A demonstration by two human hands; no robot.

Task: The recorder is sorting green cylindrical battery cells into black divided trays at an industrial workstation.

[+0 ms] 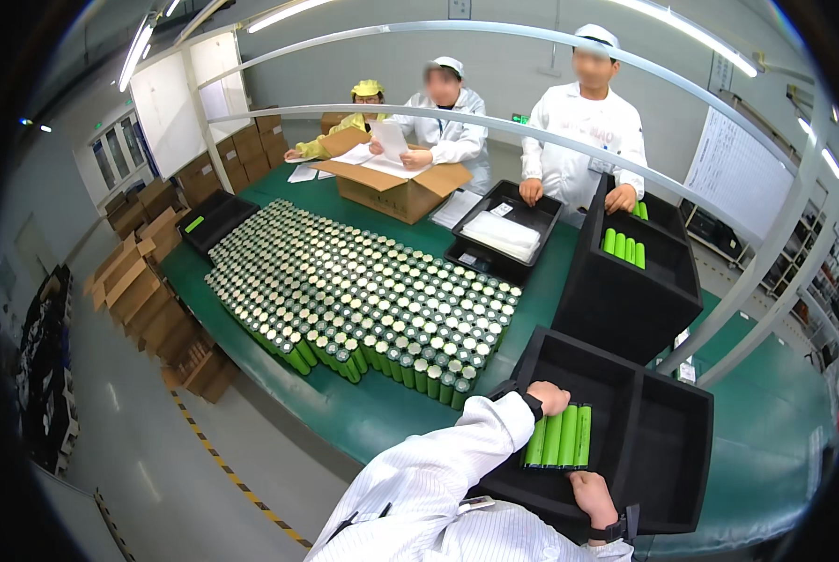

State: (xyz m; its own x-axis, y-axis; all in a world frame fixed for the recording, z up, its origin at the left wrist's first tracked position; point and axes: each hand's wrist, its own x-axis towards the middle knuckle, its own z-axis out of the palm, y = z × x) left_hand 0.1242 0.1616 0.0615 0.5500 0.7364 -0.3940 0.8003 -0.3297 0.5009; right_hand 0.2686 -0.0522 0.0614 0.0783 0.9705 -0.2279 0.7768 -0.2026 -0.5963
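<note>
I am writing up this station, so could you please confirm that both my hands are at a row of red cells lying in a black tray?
Not quite: the cells are green, not red, as the head view shows. The rest is right: your left hand and right hand are at that row, lying in a black tray.

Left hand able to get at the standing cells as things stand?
Probably yes: the standing cells look close to the left hand, only the tray wall between, though it's at the lying cells now.
</note>
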